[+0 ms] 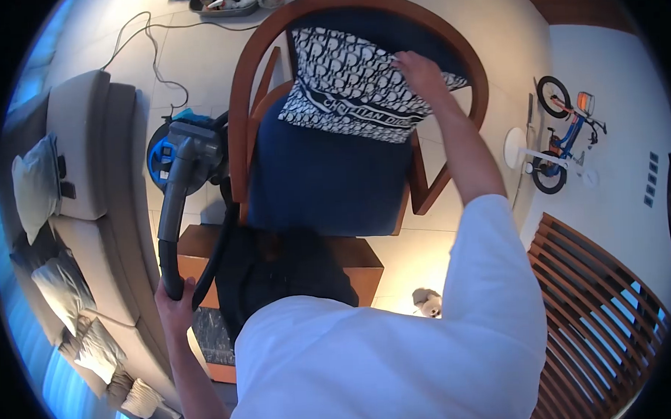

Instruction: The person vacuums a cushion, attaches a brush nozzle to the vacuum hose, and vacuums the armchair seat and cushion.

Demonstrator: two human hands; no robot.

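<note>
A black-and-white patterned cushion (346,83) leans on the backrest of a wooden armchair with a dark blue seat (327,180). My right hand (420,75) pinches the cushion's upper right edge. At the left, my left hand (176,304) is closed around the black hose (168,252) of a vacuum cleaner. The vacuum's blue and black body (160,156) stands on the floor left of the chair, with the grey hose end curving down from its top.
A long grey sofa (93,255) with several pillows runs along the left. A cable (157,60) trails over the floor. A low wooden table (359,260) is below the chair. A small animal (427,302), a bicycle (566,135) and a slatted wooden piece (590,297) are at the right.
</note>
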